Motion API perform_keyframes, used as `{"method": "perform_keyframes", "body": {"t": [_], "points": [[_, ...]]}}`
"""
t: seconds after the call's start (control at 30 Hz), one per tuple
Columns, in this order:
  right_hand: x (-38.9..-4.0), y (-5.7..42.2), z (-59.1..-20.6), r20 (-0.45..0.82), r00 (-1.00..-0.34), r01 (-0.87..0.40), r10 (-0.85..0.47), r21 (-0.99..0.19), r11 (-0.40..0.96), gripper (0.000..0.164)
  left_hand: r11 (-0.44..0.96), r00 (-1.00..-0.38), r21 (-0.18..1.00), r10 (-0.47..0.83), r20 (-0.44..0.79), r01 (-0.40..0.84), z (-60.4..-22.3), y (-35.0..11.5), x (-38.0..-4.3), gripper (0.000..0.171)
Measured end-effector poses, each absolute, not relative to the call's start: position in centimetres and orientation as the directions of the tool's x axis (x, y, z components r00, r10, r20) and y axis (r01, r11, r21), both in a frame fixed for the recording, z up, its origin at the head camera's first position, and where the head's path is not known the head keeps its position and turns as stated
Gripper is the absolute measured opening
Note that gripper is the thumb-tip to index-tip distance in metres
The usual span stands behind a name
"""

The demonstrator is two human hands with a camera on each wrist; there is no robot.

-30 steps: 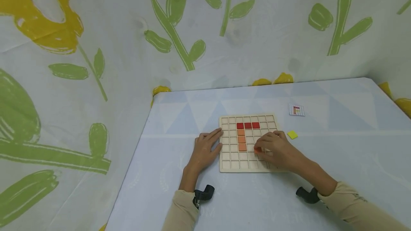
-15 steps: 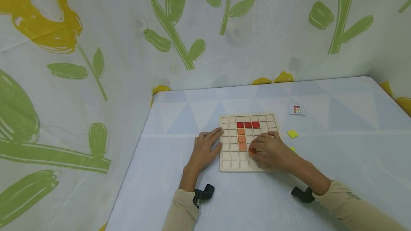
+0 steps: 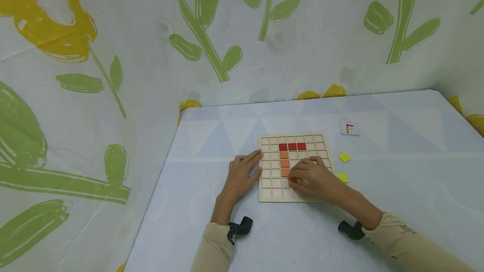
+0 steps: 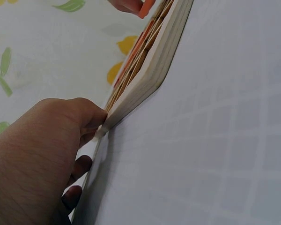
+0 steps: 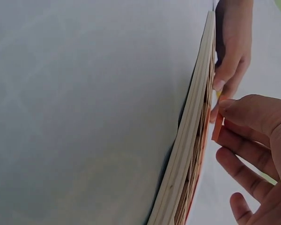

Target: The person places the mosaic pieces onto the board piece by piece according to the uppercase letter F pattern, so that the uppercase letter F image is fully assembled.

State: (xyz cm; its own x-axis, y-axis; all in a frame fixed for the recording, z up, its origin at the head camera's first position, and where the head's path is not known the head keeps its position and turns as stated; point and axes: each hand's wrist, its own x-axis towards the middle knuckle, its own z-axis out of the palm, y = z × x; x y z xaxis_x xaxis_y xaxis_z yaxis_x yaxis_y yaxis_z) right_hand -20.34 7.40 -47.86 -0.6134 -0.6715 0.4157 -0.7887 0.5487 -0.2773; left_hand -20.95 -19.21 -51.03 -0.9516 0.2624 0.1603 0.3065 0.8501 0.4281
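A wooden grid board lies on the table. Three red tiles form a row in it, and three orange tiles run down from the row's left end. My right hand pinches another orange tile between thumb and fingers, just over the cells below and right of that column. In the right wrist view the held tile is tilted on edge above the board. My left hand rests at the board's left edge with fingers extended; its thumb touches the rim in the left wrist view.
Two yellow tiles, a far one and a near one, lie right of the board. Behind them is a small pattern card with a coloured grid. A flower-printed cloth hangs behind the pale table.
My right hand has moved left across the board with the orange tile, uncovering the nearer yellow tile. My left hand has stayed in place.
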Motion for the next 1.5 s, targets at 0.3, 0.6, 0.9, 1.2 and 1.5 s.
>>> {"method": "perform_keyframes", "body": {"t": [0.3, 0.6, 0.9, 1.2, 1.5], "points": [[-20.3, 6.9, -48.0, 0.426, -0.585, -0.809, -0.69, -0.26, 0.527, 0.02, 0.84, -0.951, 0.447, 0.263, 0.161, 0.307, -50.8, -19.1, -20.9, 0.047], [-20.4, 6.3, -48.1, 0.409, -0.573, -0.819, -0.71, -0.264, 0.509, 0.011, 0.84, -0.949, 0.442, 0.262, 0.175, 0.313, -51.0, -19.1, -21.0, 0.047], [-20.6, 6.4, -48.2, 0.383, -0.565, -0.825, -0.731, -0.253, 0.505, 0.012, 0.834, -0.942, 0.439, 0.276, 0.192, 0.334, -51.1, -19.2, -21.0, 0.047], [-20.6, 6.6, -48.1, 0.393, -0.579, -0.815, -0.714, -0.26, 0.518, 0.014, 0.838, -0.942, 0.433, 0.275, 0.191, 0.332, -51.3, -19.2, -21.0, 0.048], [-20.9, 8.6, -47.8, 0.389, -0.653, -0.757, -0.65, -0.312, 0.574, 0.02, 0.833, -0.942, 0.441, 0.274, 0.194, 0.334, -51.3, -19.2, -21.0, 0.048]]}}
